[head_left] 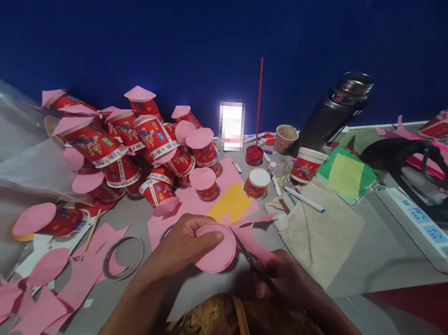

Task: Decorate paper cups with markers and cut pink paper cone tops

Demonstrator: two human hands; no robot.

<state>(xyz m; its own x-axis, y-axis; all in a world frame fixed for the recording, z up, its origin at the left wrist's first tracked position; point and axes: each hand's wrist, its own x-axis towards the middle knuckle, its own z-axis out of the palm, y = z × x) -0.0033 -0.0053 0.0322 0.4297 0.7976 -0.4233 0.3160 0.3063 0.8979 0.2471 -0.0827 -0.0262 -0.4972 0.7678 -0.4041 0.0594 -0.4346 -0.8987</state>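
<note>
My left hand [194, 241] grips a round pink paper disc [214, 255], thumb on top and fingers beneath. In my right hand [278, 277] is a pair of scissors [246, 250], its blades at the disc's upper right edge. A pink paper strip [255, 244] hangs off beside the blades. Beyond the hands, a pink sheet [186, 200] and a yellow paper piece [232, 201] lie on the table. An upside-down red paper cup [256, 183] with a white base stands just past them.
Red paper cups with pink cone tops [92, 142] are piled at left. Pink scraps [85, 265] and a tape roll [123, 257] lie nearer. To the right are a black thermos [331, 113], stacked cups [308, 165], a cloth bag [322, 229] and a power strip [421, 225].
</note>
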